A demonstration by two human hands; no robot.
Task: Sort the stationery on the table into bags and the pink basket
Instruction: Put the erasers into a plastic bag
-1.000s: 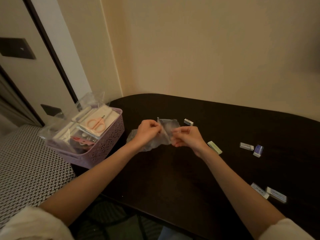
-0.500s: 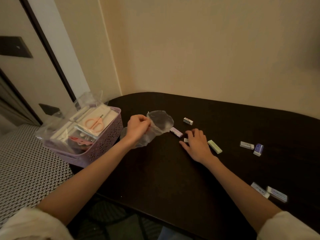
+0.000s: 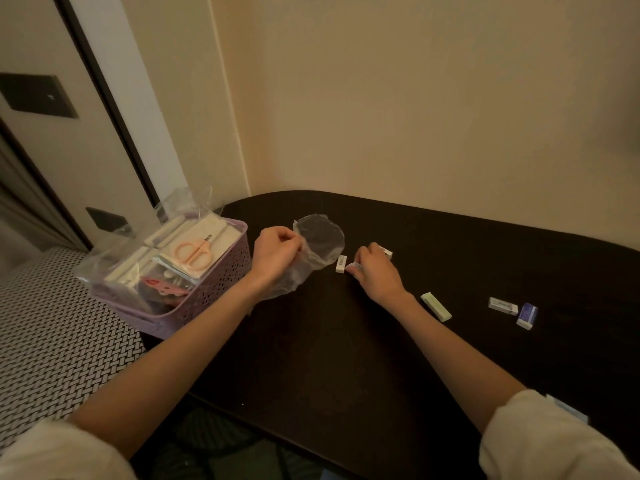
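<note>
Erasers lie scattered on the bench; one sits just beside the right hand, which curls over another, though the grip is partly hidden. The left hand pinches the rim of the bag, holding it open. The thin rim could collapse under one-handed support, so an eraser may miss and slide away.
</note>
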